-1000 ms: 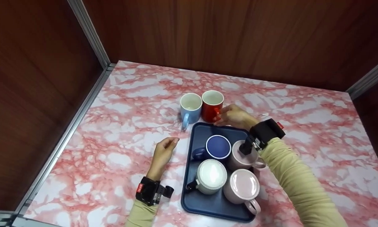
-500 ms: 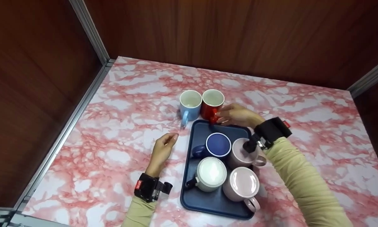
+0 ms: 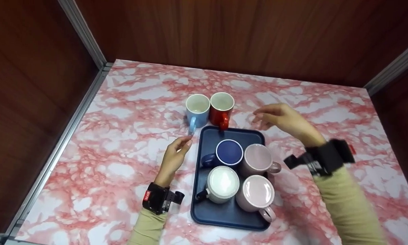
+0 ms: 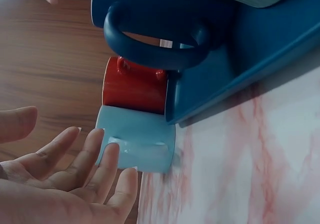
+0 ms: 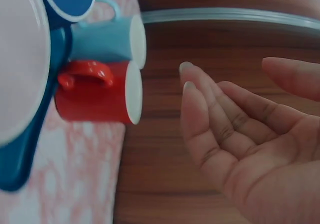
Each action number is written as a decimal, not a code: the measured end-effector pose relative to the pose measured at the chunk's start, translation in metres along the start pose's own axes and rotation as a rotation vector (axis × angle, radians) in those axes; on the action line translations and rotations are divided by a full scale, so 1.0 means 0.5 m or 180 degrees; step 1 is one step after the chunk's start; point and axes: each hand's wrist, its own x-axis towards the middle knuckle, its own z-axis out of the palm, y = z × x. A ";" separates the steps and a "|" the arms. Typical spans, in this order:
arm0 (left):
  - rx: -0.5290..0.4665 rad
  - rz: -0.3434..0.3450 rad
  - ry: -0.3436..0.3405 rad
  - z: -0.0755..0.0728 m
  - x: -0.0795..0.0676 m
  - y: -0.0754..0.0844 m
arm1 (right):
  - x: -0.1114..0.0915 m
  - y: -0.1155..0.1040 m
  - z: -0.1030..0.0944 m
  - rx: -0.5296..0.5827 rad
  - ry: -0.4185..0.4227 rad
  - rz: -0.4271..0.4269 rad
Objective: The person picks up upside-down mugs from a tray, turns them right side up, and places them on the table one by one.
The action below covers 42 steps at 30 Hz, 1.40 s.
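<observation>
My right hand [image 3: 285, 120] hovers right of the red mug [image 3: 221, 110], fingers loosely bent with nothing between them. In the right wrist view that hand [image 5: 255, 139] is apart from the red mug [image 5: 95, 101]. My left hand [image 3: 172, 158] is left of the tray, relaxed and holding nothing, near the handle of the light blue mug [image 3: 197, 110]. Both mugs stand upright side by side behind the dark blue tray [image 3: 232, 219]. On the tray sit upside-down mugs: a dark blue one [image 3: 229, 152], a white one [image 3: 223, 183] with a dark handle, and two pink ones [image 3: 258, 192].
The red and white marbled tabletop [image 3: 135, 112] runs around the tray. Brown wood-look panels [image 3: 224, 34] rise behind and at both sides, with metal strips [image 3: 84, 37] at the corners. The rear pink mug's handle [image 3: 275, 167] sticks out past the tray's right edge.
My right hand has let go of the red mug's handle and moved off to the right. The left hand stays nearly where it was. The view has shifted slightly.
</observation>
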 end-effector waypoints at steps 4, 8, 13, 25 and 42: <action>-0.0013 0.0012 -0.0028 0.002 0.003 0.006 | -0.046 0.012 0.000 -0.0537 0.0238 -0.0249; -0.0058 0.0034 -0.0032 0.003 0.006 0.018 | -0.083 0.045 0.009 -0.0890 0.0444 -0.0317; -0.0076 0.0053 -0.0064 0.006 0.010 0.032 | -0.116 0.097 0.033 -0.1445 0.0491 -0.0426; -0.0217 0.0151 -0.0199 0.023 0.012 0.039 | -0.153 0.168 0.105 -0.1814 0.0247 -0.0448; -0.0459 0.0075 -0.0404 0.042 0.008 0.044 | -0.169 0.191 0.134 -0.1983 0.0599 -0.0391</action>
